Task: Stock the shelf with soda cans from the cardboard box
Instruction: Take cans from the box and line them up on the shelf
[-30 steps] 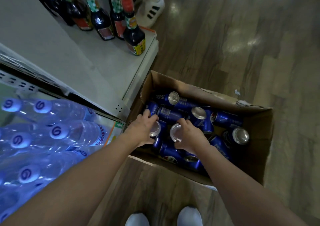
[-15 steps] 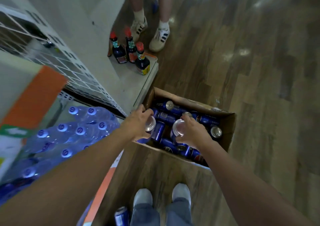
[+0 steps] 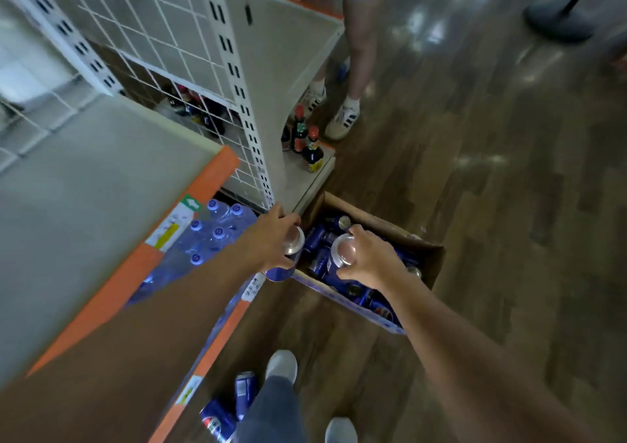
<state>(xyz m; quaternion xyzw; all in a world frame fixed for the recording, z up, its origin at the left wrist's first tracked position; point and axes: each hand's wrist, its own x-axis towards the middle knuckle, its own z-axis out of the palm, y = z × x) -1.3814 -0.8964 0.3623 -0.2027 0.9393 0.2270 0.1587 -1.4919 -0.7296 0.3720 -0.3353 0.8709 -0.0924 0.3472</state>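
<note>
My left hand (image 3: pixel 271 239) grips a blue soda can (image 3: pixel 288 256) from above, held over the near left corner of the cardboard box (image 3: pixel 431 256). My right hand (image 3: pixel 368 259) grips a second blue can (image 3: pixel 339 256) by its top, lifted above the box. Several more blue cans (image 3: pixel 317 239) lie jumbled inside the box on the floor. The grey shelf (image 3: pixel 84 205) with an orange edge is at the left, above the level of my arms.
Packs of water bottles (image 3: pixel 217 235) fill the level under the shelf. Dark sauce bottles (image 3: pixel 310 147) stand on a low ledge by the white upright. Another person's legs (image 3: pixel 359 69) are behind the box. Two loose cans (image 3: pixel 237 402) lie by my feet.
Both hands have lifted a can each up out of the box. My view has risen and pulled back, bringing the grey shelf top and the floor cans into sight.
</note>
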